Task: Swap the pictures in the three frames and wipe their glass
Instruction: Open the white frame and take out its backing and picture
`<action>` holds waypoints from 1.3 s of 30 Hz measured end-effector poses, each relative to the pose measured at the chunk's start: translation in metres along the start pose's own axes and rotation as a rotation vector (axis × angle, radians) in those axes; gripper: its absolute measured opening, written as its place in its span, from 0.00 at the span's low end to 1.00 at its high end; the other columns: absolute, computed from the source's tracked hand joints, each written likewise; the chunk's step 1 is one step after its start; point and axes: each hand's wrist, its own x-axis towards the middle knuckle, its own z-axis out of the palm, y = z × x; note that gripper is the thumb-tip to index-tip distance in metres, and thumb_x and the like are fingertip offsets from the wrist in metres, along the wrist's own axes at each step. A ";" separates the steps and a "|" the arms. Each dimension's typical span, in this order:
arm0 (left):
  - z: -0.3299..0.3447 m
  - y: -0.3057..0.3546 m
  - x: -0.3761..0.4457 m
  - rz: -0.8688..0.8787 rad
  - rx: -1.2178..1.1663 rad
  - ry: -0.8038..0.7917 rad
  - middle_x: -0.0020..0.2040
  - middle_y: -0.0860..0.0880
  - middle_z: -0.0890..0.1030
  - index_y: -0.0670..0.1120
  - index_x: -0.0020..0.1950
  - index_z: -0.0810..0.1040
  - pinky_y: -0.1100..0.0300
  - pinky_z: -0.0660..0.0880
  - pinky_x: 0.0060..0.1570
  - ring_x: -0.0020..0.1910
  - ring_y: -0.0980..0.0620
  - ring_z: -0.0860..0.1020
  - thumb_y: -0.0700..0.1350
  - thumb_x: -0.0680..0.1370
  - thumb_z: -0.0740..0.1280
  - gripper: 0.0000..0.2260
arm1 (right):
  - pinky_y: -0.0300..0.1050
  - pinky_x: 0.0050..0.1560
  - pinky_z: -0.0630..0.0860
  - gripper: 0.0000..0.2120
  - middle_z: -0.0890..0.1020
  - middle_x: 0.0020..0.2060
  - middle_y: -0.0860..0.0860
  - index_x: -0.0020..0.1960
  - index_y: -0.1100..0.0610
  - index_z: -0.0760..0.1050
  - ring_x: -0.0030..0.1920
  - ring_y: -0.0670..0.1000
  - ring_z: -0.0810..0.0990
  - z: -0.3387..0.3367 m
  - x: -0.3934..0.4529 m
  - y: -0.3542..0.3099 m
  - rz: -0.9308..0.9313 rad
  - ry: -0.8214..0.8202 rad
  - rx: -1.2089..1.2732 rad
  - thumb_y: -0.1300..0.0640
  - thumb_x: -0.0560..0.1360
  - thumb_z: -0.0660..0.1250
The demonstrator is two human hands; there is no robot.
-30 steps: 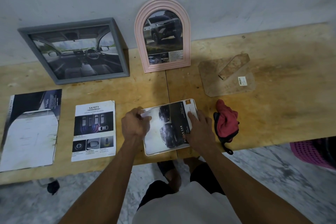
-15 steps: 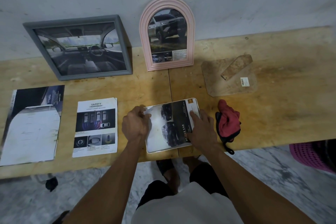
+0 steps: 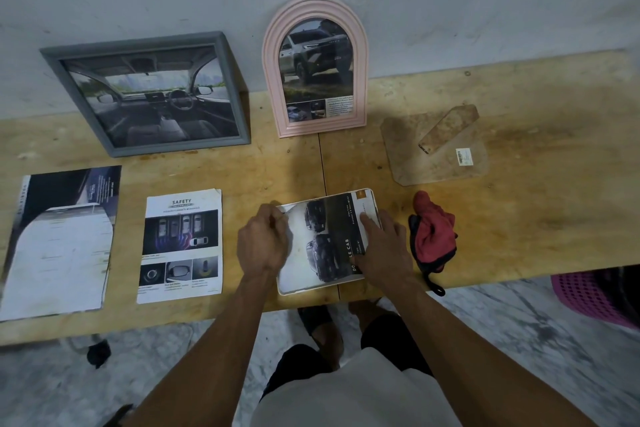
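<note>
Both hands are on the third frame (image 3: 329,241), which lies flat at the near edge of the tabletop (image 3: 519,218), its long axis running away from the person. The left hand (image 3: 263,243) pinches its far-left corner, fingers curled; the right hand (image 3: 382,246) presses flat on its right side. The red cloth (image 3: 433,236) sits just beside the right hand (nearer for wiping). Beyond lies the backing board (image 3: 436,149); the grey frame (image 3: 152,94) and pink frame (image 3: 315,66) lean against the wall.
</note>
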 end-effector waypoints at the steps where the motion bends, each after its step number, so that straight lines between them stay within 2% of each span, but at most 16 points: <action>1: 0.001 -0.002 -0.001 -0.073 -0.031 -0.055 0.43 0.44 0.84 0.45 0.54 0.76 0.54 0.76 0.39 0.42 0.40 0.81 0.49 0.81 0.65 0.08 | 0.54 0.63 0.71 0.41 0.56 0.76 0.49 0.77 0.48 0.56 0.71 0.56 0.56 -0.001 0.000 0.000 0.001 -0.003 0.001 0.50 0.71 0.74; 3: 0.001 -0.004 -0.002 -0.177 0.005 -0.155 0.45 0.43 0.84 0.43 0.56 0.76 0.55 0.74 0.42 0.47 0.39 0.81 0.50 0.79 0.68 0.12 | 0.54 0.63 0.71 0.41 0.56 0.76 0.49 0.77 0.48 0.56 0.71 0.56 0.56 -0.002 0.000 0.001 0.006 -0.010 0.006 0.50 0.71 0.75; 6: 0.002 0.000 -0.010 -0.158 0.160 -0.291 0.51 0.41 0.83 0.40 0.56 0.77 0.55 0.76 0.45 0.49 0.39 0.81 0.51 0.79 0.68 0.15 | 0.55 0.62 0.71 0.42 0.57 0.75 0.48 0.77 0.48 0.57 0.70 0.57 0.57 -0.003 0.000 -0.001 0.004 -0.010 0.012 0.51 0.70 0.75; 8: 0.003 0.005 -0.017 -0.130 0.229 -0.317 0.53 0.41 0.83 0.41 0.60 0.75 0.52 0.78 0.48 0.49 0.39 0.81 0.51 0.80 0.65 0.15 | 0.56 0.62 0.71 0.42 0.57 0.75 0.48 0.77 0.48 0.57 0.70 0.57 0.57 -0.003 0.000 -0.001 0.008 -0.018 0.004 0.50 0.70 0.75; 10: 0.003 0.007 -0.020 -0.151 0.221 -0.317 0.54 0.40 0.82 0.41 0.59 0.73 0.52 0.76 0.48 0.51 0.38 0.81 0.51 0.81 0.63 0.14 | 0.57 0.63 0.71 0.41 0.57 0.75 0.48 0.76 0.48 0.57 0.71 0.58 0.57 -0.004 0.001 0.000 0.010 -0.030 0.009 0.50 0.70 0.75; 12: 0.000 0.007 -0.017 -0.248 0.112 -0.320 0.55 0.40 0.81 0.40 0.57 0.73 0.55 0.71 0.46 0.53 0.38 0.79 0.51 0.82 0.63 0.14 | 0.57 0.63 0.70 0.41 0.58 0.75 0.49 0.76 0.48 0.57 0.71 0.58 0.56 -0.004 0.001 0.000 0.008 -0.044 0.029 0.50 0.70 0.75; 16: -0.005 0.004 -0.007 -0.357 -0.111 -0.386 0.50 0.43 0.78 0.41 0.51 0.72 0.55 0.71 0.50 0.55 0.39 0.77 0.50 0.83 0.62 0.12 | 0.55 0.67 0.64 0.38 0.61 0.73 0.52 0.76 0.50 0.59 0.72 0.59 0.57 -0.004 0.004 -0.001 0.021 -0.065 0.125 0.46 0.71 0.72; 19: -0.006 0.001 -0.004 -0.372 -0.211 -0.358 0.48 0.44 0.78 0.40 0.54 0.74 0.58 0.70 0.47 0.54 0.39 0.78 0.47 0.83 0.63 0.10 | 0.56 0.67 0.65 0.34 0.66 0.70 0.56 0.73 0.54 0.62 0.71 0.60 0.63 -0.002 0.005 0.000 0.068 -0.004 0.264 0.45 0.72 0.70; 22: -0.009 0.002 -0.007 -0.375 -0.300 -0.294 0.47 0.46 0.78 0.39 0.58 0.76 0.59 0.71 0.46 0.49 0.43 0.79 0.44 0.82 0.64 0.09 | 0.51 0.57 0.70 0.27 0.71 0.63 0.56 0.69 0.55 0.65 0.63 0.57 0.70 -0.007 0.003 -0.001 0.115 0.063 0.343 0.48 0.74 0.68; 25: -0.013 0.003 -0.012 -0.397 -0.387 -0.265 0.49 0.46 0.79 0.40 0.58 0.76 0.61 0.71 0.45 0.44 0.49 0.77 0.43 0.82 0.65 0.08 | 0.45 0.47 0.67 0.20 0.75 0.54 0.53 0.62 0.56 0.69 0.53 0.53 0.73 -0.010 0.000 -0.002 0.105 0.143 0.358 0.47 0.75 0.67; 28: -0.021 0.000 -0.016 -0.399 -0.467 -0.247 0.50 0.46 0.80 0.41 0.56 0.77 0.62 0.72 0.42 0.42 0.51 0.78 0.44 0.81 0.66 0.07 | 0.38 0.39 0.68 0.15 0.76 0.50 0.48 0.61 0.57 0.71 0.49 0.49 0.76 -0.018 -0.005 -0.008 0.135 0.192 0.529 0.50 0.79 0.65; 30: -0.027 -0.005 -0.016 -0.390 -0.527 -0.244 0.49 0.45 0.82 0.41 0.55 0.78 0.61 0.75 0.39 0.42 0.49 0.79 0.44 0.81 0.67 0.07 | 0.36 0.38 0.70 0.14 0.78 0.50 0.48 0.62 0.58 0.72 0.47 0.48 0.77 -0.025 -0.007 -0.013 0.173 0.171 0.676 0.53 0.79 0.66; 33: -0.039 -0.012 -0.019 -0.351 -0.616 -0.228 0.43 0.47 0.83 0.43 0.49 0.79 0.61 0.78 0.34 0.39 0.47 0.80 0.43 0.80 0.68 0.04 | 0.43 0.40 0.79 0.14 0.84 0.51 0.55 0.61 0.60 0.76 0.44 0.51 0.83 -0.027 -0.004 -0.018 0.209 0.149 0.794 0.55 0.78 0.68; 35: -0.052 -0.016 -0.021 -0.378 -0.646 -0.220 0.44 0.46 0.84 0.43 0.50 0.80 0.55 0.80 0.40 0.42 0.45 0.82 0.47 0.79 0.70 0.07 | 0.51 0.42 0.83 0.10 0.85 0.48 0.57 0.56 0.59 0.79 0.43 0.54 0.85 -0.028 -0.004 -0.027 0.236 0.136 0.898 0.57 0.77 0.70; 37: -0.067 -0.020 -0.027 -0.443 -0.750 -0.210 0.46 0.45 0.84 0.42 0.53 0.79 0.53 0.81 0.40 0.42 0.46 0.82 0.48 0.77 0.73 0.11 | 0.58 0.46 0.83 0.03 0.85 0.45 0.57 0.49 0.56 0.80 0.43 0.57 0.85 -0.028 -0.005 -0.036 0.247 0.140 0.998 0.57 0.76 0.71; 39: -0.080 -0.023 -0.038 -0.528 -0.919 -0.214 0.44 0.44 0.84 0.42 0.53 0.78 0.55 0.81 0.35 0.38 0.48 0.83 0.46 0.76 0.74 0.11 | 0.56 0.47 0.83 0.03 0.85 0.44 0.55 0.45 0.53 0.79 0.44 0.57 0.85 -0.029 -0.009 -0.049 0.245 0.149 1.087 0.58 0.77 0.70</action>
